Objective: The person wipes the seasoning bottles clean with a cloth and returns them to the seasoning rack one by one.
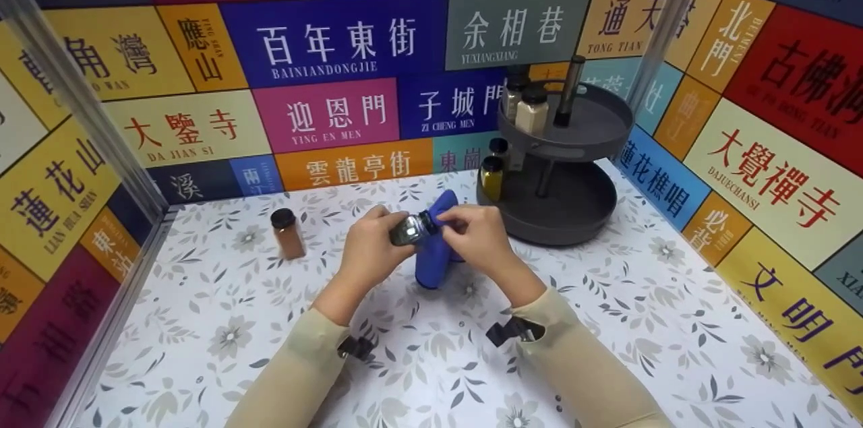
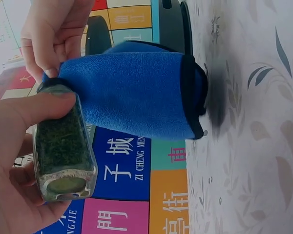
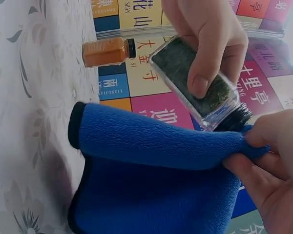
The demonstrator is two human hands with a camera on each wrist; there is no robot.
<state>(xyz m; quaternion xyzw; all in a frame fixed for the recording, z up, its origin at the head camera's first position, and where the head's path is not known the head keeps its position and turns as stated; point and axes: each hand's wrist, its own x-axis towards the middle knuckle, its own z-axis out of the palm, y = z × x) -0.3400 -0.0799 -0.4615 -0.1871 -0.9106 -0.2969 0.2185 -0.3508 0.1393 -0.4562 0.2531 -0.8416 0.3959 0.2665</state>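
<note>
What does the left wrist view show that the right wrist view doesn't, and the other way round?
Only the left wrist view: part of the dark rack, and the underside of the green jar.
Only the right wrist view: the orange jar with its black cap.
Both: the left hand gripping the green jar, the right hand pinching the blue cloth by the jar's neck end, the patterned tabletop and the lettered wall.
</note>
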